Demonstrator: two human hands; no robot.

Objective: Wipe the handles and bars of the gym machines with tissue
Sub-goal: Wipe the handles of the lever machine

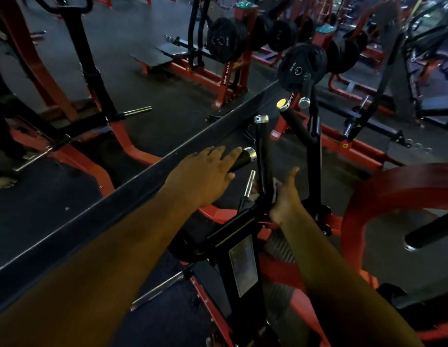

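Two hands work the black machine: left hand (205, 176) lies flat-fingered on a handle (243, 159); right hand (285, 196) grips tissue (276, 186) against the upright bar (264, 159), weight plates (303, 67) beyond.

left hand (205, 177) – rests on handle (243, 159) | right hand (285, 196) – presses tissue (276, 187) against bar (264, 156)

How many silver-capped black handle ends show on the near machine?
4: one under the left hand, one upright beside it, two farther back. Others may be hidden.
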